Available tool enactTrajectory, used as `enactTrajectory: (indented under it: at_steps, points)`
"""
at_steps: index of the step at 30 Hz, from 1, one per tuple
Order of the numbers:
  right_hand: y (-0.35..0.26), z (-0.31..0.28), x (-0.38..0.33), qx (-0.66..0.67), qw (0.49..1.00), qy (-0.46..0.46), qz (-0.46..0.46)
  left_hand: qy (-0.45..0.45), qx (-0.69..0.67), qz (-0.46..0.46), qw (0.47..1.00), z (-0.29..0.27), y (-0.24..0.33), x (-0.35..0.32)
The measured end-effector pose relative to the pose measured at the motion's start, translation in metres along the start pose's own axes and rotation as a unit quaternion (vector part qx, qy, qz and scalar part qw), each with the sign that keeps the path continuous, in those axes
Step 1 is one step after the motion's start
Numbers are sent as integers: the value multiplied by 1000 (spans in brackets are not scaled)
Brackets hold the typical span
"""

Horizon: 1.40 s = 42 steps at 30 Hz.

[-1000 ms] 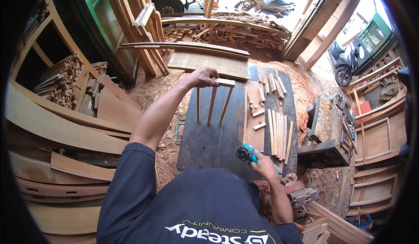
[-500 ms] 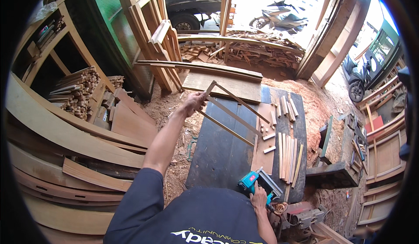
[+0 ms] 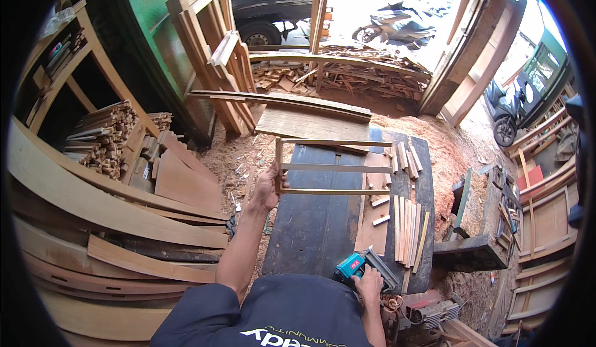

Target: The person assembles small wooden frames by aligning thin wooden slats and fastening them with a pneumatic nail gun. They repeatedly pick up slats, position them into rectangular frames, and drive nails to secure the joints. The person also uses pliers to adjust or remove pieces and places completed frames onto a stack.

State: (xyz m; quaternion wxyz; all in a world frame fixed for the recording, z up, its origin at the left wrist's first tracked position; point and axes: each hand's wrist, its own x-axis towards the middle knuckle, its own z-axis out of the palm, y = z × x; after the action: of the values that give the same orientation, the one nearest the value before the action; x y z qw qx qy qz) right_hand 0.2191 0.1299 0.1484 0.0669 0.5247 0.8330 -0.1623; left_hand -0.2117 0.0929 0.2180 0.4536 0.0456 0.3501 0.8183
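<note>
My left hand [image 3: 269, 187] is closed around the short end piece of a wooden frame [image 3: 335, 168], whose three long slats stretch to the right above the dark worktable [image 3: 310, 229]. The slats' far ends reach over some small wood blocks [image 3: 380, 220]; whether they touch, I cannot tell. At the table's near edge, my right hand [image 3: 370, 283] grips a teal nail gun [image 3: 349, 265] with a grey magazine. Beyond it lies a row of thin wooden strips [image 3: 408, 232], and more short sticks [image 3: 406, 159] rest farther up the table.
A wide plank [image 3: 310, 125] lies across the table's far end. Curved boards [image 3: 112, 198] are stacked at my left. Sawdust [image 3: 450, 173] heaps along the right side, near a metal machine [image 3: 478, 247]. A compressor-like machine [image 3: 428, 310] stands near right.
The wooden frame has swung from a slant to lying level left to right, its slats now pointing right. My left hand has dropped nearer. The nail gun has shifted slightly left in my right hand.
</note>
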Motion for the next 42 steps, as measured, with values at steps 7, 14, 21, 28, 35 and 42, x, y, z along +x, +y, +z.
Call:
enactTrajectory:
  at_steps: [7,14,21,28,35,42]
  points:
    - [-56,-58,57,664,743,-82,-9,91,-89,4,992,-29,-72,-48]
    - [-140,-93,86,671,738,-31,-63,123,-189,-103,969,-70,-135,-85]
    - [-143,-75,97,494,836,79,-227,66,105,-57,991,-102,-124,-104]
    - [-122,-36,125,346,863,80,-360,-18,470,156,869,-59,-71,-96]
    - [-94,-52,127,330,884,27,-331,-69,563,215,795,-12,-63,-78]
    - [-14,-101,197,323,930,-98,-148,-115,590,219,769,-3,-64,-67]
